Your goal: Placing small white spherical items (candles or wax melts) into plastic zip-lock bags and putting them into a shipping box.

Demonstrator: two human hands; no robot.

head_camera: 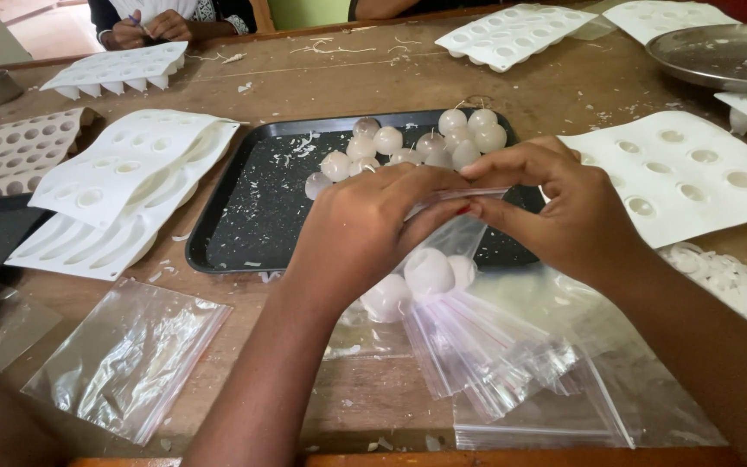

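I sit in a small craft workshop: a scuffed wooden table (pixel 408 82) strewn with white silicone moulds (pixel 685 173), clear zip bags (pixel 127 359) and a black metal tray (pixel 244 216).

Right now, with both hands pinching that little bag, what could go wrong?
The small clear bag hangs from its top edge between the left hand and right hand; if the seal is not pressed fully, the white balls inside might drop out. They could land on the loose bags below and roll off the table.
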